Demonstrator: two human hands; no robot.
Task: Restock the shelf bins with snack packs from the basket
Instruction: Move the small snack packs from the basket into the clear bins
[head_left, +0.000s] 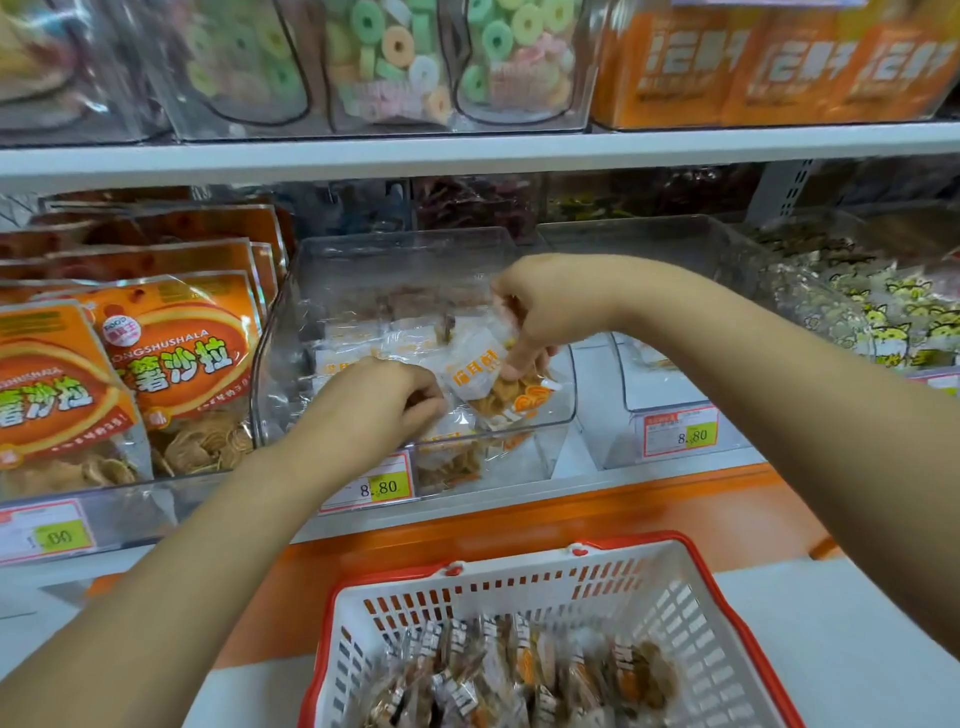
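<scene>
A clear plastic shelf bin stands at the middle of the lower shelf with several white-and-orange snack packs inside. My right hand reaches over the bin and pinches one snack pack, held tilted above the bin's front right part. My left hand is inside the bin at its front, its fingers curled on the packs lying there. Below, a white basket with a red rim holds several more small snack packs.
Large orange bags fill the bin to the left. A nearly bare clear bin and a bin of yellow-printed packs stand to the right. The upper shelf carries candy-ring jars and orange boxes. Price tags line the shelf edge.
</scene>
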